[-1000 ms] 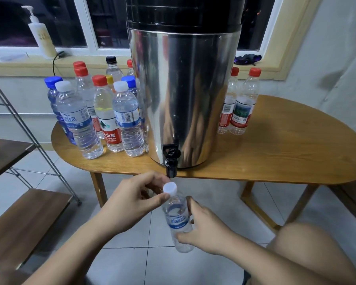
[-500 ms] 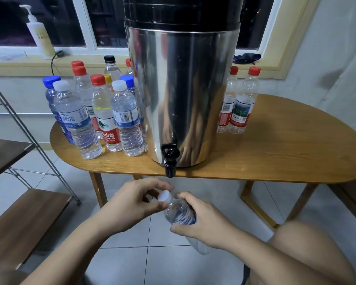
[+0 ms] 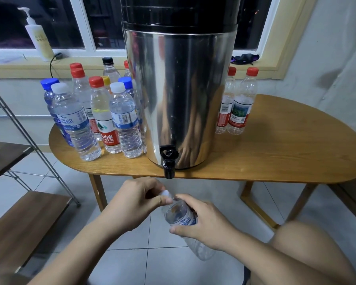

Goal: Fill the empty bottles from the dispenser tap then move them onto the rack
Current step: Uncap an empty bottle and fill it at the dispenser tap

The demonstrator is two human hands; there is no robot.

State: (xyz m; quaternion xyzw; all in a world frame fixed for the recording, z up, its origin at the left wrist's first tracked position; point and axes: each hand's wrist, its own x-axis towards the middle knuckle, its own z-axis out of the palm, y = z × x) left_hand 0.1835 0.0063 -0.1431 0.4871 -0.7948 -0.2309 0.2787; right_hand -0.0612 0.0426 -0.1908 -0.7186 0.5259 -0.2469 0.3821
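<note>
Bottle [image 3: 180,215] tilts over tiled floor [image 3: 173,268] by the wooden table [image 3: 286,145], left hand [image 3: 132,204] pinching cap [image 3: 165,193], right hand [image 3: 206,225] gripping body.

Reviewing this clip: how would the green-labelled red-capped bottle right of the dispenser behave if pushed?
Probably light: the bottle looks empty. Tall and narrow, so apt to tip, then roll on the table. Thin clear plastic would likely dent.

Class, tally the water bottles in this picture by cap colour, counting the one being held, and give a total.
Red caps: 6, one half hidden by the dispenser
White caps: 3, one on the held bottle
Blue caps: 2
Yellow caps: 1
Black caps: 1
Total: 13
</note>
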